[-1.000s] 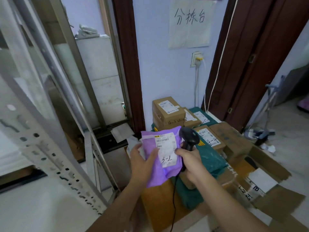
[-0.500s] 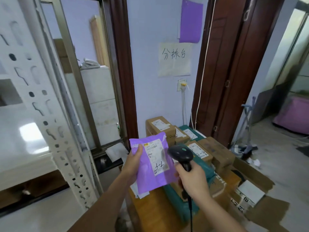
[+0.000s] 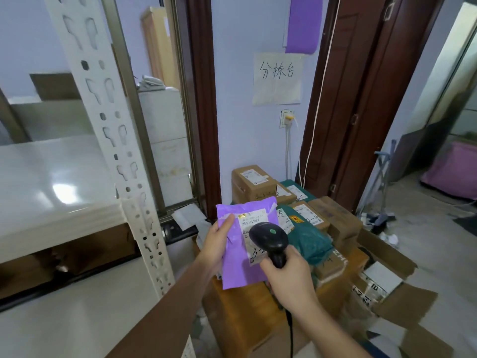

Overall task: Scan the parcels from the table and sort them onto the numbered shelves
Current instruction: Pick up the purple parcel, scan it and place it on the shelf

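My left hand point(image 3: 217, 246) grips the left edge of a purple mailer parcel point(image 3: 236, 259), thumb on its front near the white shipping label point(image 3: 254, 220). The parcel is held upright above the wooden table point(image 3: 241, 324). My right hand point(image 3: 288, 279) grips the handle of a black barcode scanner point(image 3: 269, 240), whose head sits in front of the label and hides part of it. More parcels lie on the table behind: brown cardboard boxes point(image 3: 251, 183) and a green mailer point(image 3: 308, 240). A white metal shelf point(image 3: 49, 177) stands at the left.
The shelf's perforated white upright point(image 3: 124, 156) rises close on the left. An opened cardboard carton point(image 3: 392, 288) lies on the floor at the right. A paper sign point(image 3: 277, 78) hangs on the wall between dark brown door frames. The scanner's cable hangs below my right wrist.
The view has tilted upward, showing more wall and shelf. The scanner's head has moved from beside the label to in front of it, and the parcel has turned more upright.
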Action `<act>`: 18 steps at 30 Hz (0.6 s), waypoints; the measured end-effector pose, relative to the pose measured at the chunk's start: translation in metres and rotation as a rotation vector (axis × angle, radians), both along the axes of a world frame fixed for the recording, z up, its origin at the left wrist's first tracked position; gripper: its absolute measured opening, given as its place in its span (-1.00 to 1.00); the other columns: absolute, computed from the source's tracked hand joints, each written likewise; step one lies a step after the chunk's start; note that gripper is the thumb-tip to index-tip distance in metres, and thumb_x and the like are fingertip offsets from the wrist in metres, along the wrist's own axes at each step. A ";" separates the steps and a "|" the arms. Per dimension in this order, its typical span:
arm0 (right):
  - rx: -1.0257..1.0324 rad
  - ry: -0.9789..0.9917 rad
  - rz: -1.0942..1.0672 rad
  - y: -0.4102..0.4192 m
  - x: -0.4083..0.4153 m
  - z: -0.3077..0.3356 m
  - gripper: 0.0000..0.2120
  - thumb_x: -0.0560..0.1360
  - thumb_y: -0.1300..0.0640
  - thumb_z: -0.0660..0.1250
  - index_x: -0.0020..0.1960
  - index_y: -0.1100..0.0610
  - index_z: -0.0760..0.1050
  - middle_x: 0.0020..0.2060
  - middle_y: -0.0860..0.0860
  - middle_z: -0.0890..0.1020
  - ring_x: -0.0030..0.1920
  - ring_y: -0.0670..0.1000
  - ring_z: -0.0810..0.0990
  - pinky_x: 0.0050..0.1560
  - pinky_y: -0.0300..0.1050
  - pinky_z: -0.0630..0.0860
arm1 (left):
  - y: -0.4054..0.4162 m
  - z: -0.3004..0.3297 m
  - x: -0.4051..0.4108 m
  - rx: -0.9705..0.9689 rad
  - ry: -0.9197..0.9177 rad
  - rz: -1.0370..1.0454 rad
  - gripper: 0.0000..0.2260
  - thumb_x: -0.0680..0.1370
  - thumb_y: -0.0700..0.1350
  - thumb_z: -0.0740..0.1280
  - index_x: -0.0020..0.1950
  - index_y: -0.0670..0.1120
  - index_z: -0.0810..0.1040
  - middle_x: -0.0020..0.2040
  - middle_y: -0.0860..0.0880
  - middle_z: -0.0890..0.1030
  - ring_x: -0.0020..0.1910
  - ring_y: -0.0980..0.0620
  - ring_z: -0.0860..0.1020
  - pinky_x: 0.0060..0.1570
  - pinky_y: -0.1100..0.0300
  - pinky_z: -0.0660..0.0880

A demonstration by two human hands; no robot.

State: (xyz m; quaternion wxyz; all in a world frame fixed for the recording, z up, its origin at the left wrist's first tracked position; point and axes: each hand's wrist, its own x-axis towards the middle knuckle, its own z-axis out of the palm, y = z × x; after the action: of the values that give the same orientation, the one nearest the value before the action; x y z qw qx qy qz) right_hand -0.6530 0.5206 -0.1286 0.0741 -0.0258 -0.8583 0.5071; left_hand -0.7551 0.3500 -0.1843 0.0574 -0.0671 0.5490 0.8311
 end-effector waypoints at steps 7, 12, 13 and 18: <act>0.002 0.008 0.041 0.008 -0.002 0.008 -0.78 0.45 0.16 0.40 -0.25 -0.02 0.39 -0.20 0.04 0.52 -0.17 0.04 0.53 -0.26 -0.19 0.37 | 0.009 0.009 0.004 -0.043 0.061 -0.011 -0.59 0.69 0.10 0.31 0.38 -0.18 0.56 0.24 -0.21 0.70 0.23 -0.23 0.68 0.33 -0.24 0.54; -0.031 0.001 0.053 0.018 -0.002 0.009 -0.78 0.45 0.11 0.40 -0.23 -0.10 0.39 -0.21 0.08 0.58 -0.18 0.11 0.62 -0.22 -0.09 0.48 | 0.012 0.011 0.001 -0.068 0.038 0.012 -0.57 0.66 0.15 0.33 0.35 -0.15 0.56 0.19 -0.19 0.72 0.18 -0.23 0.70 0.34 -0.30 0.52; -0.032 0.002 0.053 0.020 -0.002 0.009 -0.80 0.45 0.10 0.39 -0.22 -0.09 0.40 -0.21 0.11 0.60 -0.19 0.13 0.63 -0.21 -0.08 0.50 | 0.013 0.011 0.001 -0.074 0.035 0.016 -0.56 0.65 0.16 0.34 0.36 -0.14 0.56 0.20 -0.19 0.72 0.18 -0.23 0.70 0.34 -0.31 0.52; -0.029 -0.003 0.071 0.029 -0.005 0.010 -0.86 0.45 0.08 0.37 -0.20 -0.06 0.42 -0.22 0.14 0.61 -0.21 0.14 0.63 -0.20 -0.05 0.52 | 0.014 0.011 -0.001 -0.091 0.030 0.042 -0.55 0.63 0.18 0.34 0.35 -0.12 0.54 0.17 -0.17 0.73 0.15 -0.23 0.71 0.30 -0.33 0.54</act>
State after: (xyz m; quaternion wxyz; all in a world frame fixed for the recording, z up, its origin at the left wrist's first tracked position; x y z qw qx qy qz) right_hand -0.6576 0.5494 -0.1183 0.0543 0.0030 -0.8513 0.5219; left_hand -0.7558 0.3643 -0.1730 0.0286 -0.0688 0.5855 0.8072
